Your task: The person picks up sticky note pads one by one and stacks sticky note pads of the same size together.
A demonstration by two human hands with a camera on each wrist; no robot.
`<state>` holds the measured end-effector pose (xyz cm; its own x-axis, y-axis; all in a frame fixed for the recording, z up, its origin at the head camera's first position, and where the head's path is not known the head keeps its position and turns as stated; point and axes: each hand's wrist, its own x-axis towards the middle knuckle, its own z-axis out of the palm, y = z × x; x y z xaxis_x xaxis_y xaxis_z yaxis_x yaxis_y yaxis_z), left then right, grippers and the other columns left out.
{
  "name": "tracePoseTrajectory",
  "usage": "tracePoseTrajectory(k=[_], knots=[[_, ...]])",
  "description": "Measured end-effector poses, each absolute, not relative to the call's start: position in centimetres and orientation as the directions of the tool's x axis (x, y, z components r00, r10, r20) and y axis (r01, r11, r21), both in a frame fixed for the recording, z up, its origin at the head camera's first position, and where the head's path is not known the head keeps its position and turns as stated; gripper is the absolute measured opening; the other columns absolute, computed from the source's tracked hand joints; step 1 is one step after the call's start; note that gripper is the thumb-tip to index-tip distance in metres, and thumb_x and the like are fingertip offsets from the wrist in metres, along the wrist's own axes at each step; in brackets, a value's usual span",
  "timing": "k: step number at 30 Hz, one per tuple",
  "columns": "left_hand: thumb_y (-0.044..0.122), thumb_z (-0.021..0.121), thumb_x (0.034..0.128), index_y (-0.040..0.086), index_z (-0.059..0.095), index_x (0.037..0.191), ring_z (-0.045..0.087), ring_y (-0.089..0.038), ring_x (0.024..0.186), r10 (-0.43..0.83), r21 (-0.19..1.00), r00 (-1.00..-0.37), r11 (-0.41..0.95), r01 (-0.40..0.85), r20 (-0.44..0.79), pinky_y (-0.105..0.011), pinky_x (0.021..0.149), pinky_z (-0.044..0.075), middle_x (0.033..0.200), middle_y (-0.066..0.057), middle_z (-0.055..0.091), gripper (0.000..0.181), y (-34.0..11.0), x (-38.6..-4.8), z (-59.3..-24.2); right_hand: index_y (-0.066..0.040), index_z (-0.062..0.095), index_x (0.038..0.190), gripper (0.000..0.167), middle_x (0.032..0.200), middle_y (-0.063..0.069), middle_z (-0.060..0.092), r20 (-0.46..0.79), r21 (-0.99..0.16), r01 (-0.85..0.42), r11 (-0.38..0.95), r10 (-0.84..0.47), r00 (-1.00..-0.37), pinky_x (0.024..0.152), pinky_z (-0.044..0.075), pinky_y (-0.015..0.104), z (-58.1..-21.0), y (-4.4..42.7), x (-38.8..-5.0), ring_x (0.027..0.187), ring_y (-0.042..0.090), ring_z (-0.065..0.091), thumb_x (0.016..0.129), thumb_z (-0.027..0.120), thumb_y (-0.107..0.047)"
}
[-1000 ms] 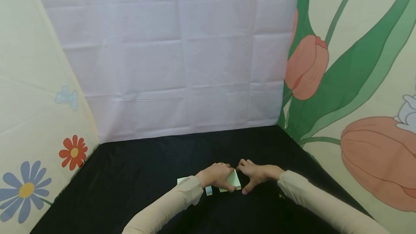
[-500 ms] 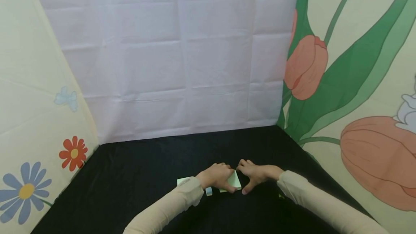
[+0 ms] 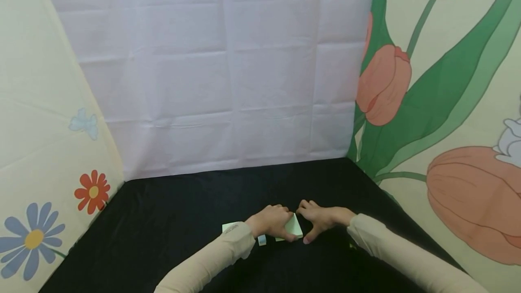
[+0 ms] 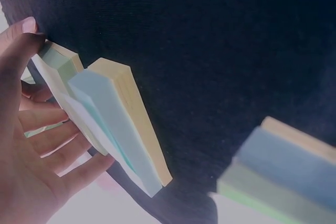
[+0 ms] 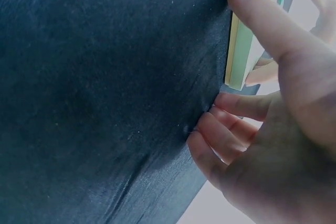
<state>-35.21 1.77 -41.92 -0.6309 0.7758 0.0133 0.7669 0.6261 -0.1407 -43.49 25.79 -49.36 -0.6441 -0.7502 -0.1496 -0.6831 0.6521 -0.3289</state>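
Observation:
My left hand [image 3: 272, 221] lies over a block of sticky notes [image 3: 295, 227], thumb at its near edge and fingers at the far side, gripping it. In the left wrist view, this block [image 4: 65, 66] shows a pale green side and a yellowish layer. Right beside it stands a second block of sticky notes [image 4: 105, 95], pale blue and yellow. My right hand [image 3: 319, 219] rests on the black cloth to the right of the gripped block, thumb and fingers spread apart, holding nothing. In the right wrist view the block [image 5: 241, 51] is close to its thumb.
A third block of sticky notes [image 4: 283, 166], layered yellow, blue and green, lies apart to the left; my left sleeve [image 3: 238, 237] partly hides it in the head view. Black cloth [image 3: 183, 211] covers the table. A white sheet [image 3: 195, 71] hangs behind, with flowered cloths either side.

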Motion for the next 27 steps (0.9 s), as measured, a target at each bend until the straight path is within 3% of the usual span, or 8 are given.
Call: tracePoseTrajectory(k=[16,24,27], knots=[[0.062,0.066,0.0857,0.015,0.067,0.115,0.05,-0.004,0.071,0.792,-0.101,-0.61,0.61,0.786,0.03,-0.017,0.055,0.041,0.091,0.006,0.062,0.056,1.6,-35.4,-42.1,-0.025,0.047,0.132,0.084,0.122,-0.008,0.034,-0.164,-0.304,-0.703,0.643,-0.762,-0.626,0.09,0.042,0.035,-49.5,26.2,-44.0,0.109,0.015,0.036,0.07,0.071,-0.076],[0.061,0.055,0.094,0.013,0.064,0.123,0.049,-0.006,0.073,0.786,-0.046,-0.618,0.618,0.785,0.02,-0.02,0.056,0.04,0.102,0.003,0.063,0.057,1.4,-35.5,-42.2,-0.025,0.047,0.135,0.085,0.121,-0.009,0.034,-0.188,-0.337,-0.7,0.63,-0.773,-0.606,0.09,0.043,0.034,-49.9,26.8,-45.0,0.11,0.014,0.037,0.07,0.074,-0.073],[0.059,0.052,0.0963,0.012,0.063,0.125,0.051,-0.007,0.076,0.777,-0.057,-0.63,0.63,0.775,0.02,-0.02,0.057,0.04,0.111,0.001,0.064,0.056,1.3,-35.5,-42.4,-0.019,0.047,0.137,0.081,0.12,-0.008,0.035,-0.205,-0.35,-0.677,0.647,-0.758,-0.619,0.091,0.042,0.034,-46.7,25.7,-42.0,0.109,0.013,0.038,0.076,0.076,-0.063]])
